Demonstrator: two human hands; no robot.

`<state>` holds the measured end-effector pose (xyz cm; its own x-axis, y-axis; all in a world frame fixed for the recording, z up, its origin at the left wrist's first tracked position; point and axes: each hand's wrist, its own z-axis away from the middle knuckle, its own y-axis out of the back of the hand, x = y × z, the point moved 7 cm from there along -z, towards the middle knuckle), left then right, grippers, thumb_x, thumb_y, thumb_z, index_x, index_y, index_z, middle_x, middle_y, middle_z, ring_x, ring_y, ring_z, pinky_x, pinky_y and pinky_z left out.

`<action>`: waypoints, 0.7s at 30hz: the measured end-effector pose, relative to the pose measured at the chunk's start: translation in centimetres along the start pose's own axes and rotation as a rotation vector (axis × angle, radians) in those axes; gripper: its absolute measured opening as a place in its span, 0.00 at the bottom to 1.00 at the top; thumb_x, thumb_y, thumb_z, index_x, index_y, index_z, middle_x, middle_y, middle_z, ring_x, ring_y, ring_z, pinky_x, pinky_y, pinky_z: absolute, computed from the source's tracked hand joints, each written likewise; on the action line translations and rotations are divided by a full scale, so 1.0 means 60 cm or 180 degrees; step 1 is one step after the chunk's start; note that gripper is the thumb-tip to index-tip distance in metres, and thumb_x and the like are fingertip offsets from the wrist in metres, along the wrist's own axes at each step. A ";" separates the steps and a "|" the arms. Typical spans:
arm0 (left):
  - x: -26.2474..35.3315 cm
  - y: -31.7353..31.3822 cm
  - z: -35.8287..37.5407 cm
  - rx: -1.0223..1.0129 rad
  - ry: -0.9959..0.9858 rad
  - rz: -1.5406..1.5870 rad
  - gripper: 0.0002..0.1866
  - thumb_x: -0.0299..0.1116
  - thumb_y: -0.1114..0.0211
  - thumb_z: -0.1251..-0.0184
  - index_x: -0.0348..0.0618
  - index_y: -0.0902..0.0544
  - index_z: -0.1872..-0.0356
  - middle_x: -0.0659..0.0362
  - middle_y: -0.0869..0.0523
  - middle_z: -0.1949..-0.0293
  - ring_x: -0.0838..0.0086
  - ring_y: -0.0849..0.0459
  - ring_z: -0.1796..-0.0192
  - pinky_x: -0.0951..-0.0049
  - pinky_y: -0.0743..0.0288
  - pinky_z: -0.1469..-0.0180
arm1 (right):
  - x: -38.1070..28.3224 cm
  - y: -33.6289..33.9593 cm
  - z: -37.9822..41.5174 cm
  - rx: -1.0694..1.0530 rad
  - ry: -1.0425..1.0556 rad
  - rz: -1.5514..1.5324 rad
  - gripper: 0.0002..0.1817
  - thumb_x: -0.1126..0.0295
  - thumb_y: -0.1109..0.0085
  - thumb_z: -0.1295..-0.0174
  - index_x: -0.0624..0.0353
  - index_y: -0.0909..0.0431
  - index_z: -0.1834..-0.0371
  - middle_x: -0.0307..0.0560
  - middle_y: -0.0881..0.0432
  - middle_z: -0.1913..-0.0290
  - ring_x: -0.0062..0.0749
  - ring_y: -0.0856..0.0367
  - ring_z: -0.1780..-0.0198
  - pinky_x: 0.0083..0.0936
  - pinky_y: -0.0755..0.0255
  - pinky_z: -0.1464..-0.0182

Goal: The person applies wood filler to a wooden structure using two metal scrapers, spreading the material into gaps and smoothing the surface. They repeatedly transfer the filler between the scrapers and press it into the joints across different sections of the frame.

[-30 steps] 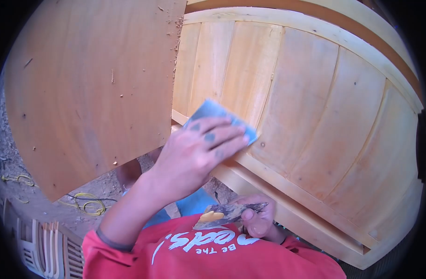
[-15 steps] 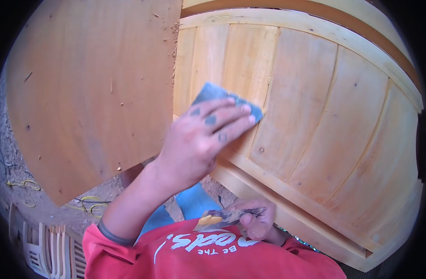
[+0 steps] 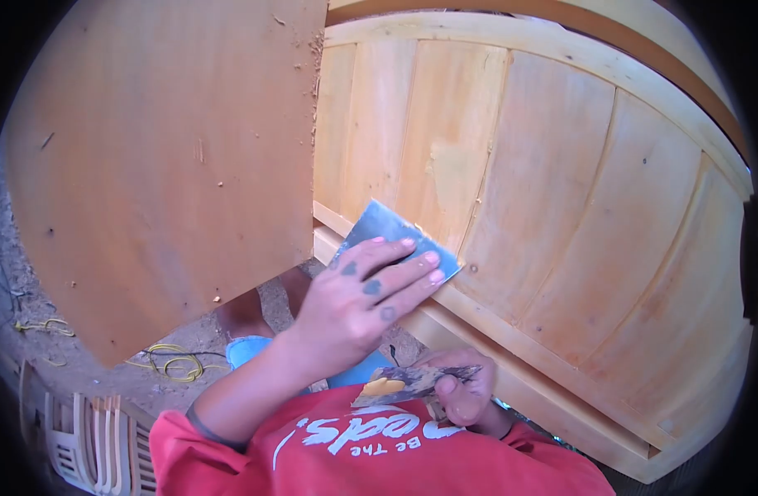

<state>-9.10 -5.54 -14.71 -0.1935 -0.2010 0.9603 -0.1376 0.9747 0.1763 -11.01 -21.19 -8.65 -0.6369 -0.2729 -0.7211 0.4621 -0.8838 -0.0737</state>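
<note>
My left hand (image 3: pixel 350 289) grips a flat blue-grey scraper blade (image 3: pixel 395 236), fingers spread over its face and thumb hidden. A little yellowish putty lines the blade's upper right edge. The blade is over the lower frame of the pale wooden panel (image 3: pixel 552 190); contact cannot be made out. A smooth putty-coloured patch (image 3: pixel 457 174) shows on one panel board. Close to my red shirt, my right hand (image 3: pixel 466 397) holds a dark, stained flat piece (image 3: pixel 420 379) with yellow putty (image 3: pixel 382 387) at its left end.
A large brown board (image 3: pixel 164 174) stands at the left, with shavings along its right edge. Yellow cord (image 3: pixel 176 364) lies on the ground below it. Slatted wooden pieces (image 3: pixel 106 438) are at the lower left. A ledge (image 3: pixel 552 401) runs below the panel.
My left hand and the blade have moved down toward my body, uncovering the putty-coloured patch on the panel. My right hand has barely moved with its stained piece.
</note>
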 end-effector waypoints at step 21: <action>0.010 0.000 0.023 -0.0325 0.0264 0.0248 0.28 0.17 0.36 0.60 0.48 0.18 0.50 0.59 0.16 0.51 0.60 0.18 0.51 0.65 0.22 0.48 | -0.008 0.000 0.003 0.0237 0.0046 0.0117 0.18 0.65 0.46 0.35 0.75 0.23 0.57 0.63 0.17 0.60 0.38 0.17 0.59 0.31 0.25 0.54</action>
<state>-10.56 -5.80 -14.42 -0.1182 -0.1198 0.9857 -0.0251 0.9927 0.1176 -10.81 -21.11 -8.16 -0.6111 -0.3005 -0.7323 0.4373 -0.8993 0.0040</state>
